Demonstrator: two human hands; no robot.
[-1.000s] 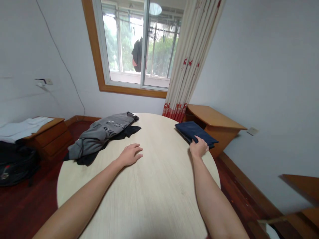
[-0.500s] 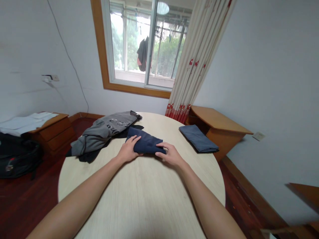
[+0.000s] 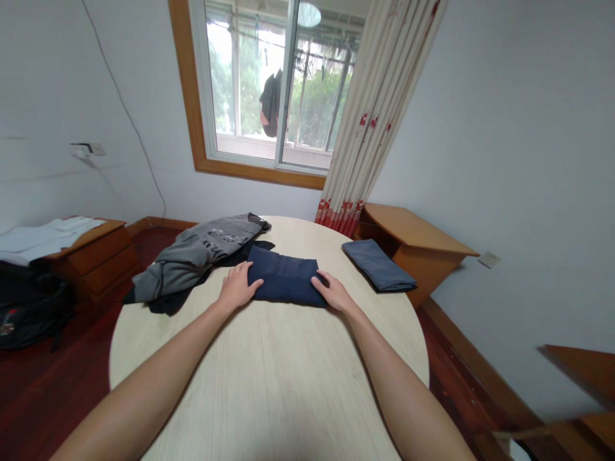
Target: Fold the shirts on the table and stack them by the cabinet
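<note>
A folded navy-blue garment (image 3: pixel 283 282) lies flat as a neat rectangle on the pale round table (image 3: pixel 269 384); its exact kind cannot be told. My left hand (image 3: pixel 239 286) is at its left end, thumb on top of the cloth and fingers along the edge. At the opposite end my right hand (image 3: pixel 335 291) grips the edge, its thumb resting on the fabric. A second folded garment, blue-grey (image 3: pixel 377 266), lies at the table's right side. On the left is a loose grey printed top (image 3: pixel 202 250) with black cloth (image 3: pixel 173 301) underneath.
Behind the table's right edge stands a wooden desk (image 3: pixel 418 230), near a long curtain (image 3: pixel 369 121) and a window (image 3: pixel 269 83). To the left are a wooden drawer cabinet (image 3: pixel 106 259) with white papers or cloth on it and a black backpack (image 3: pixel 33 307) on the floor.
The navy garment now lies flatter and more even. My left hand has moved off its top to the left edge, and my right hand has shifted slightly right along its end.
</note>
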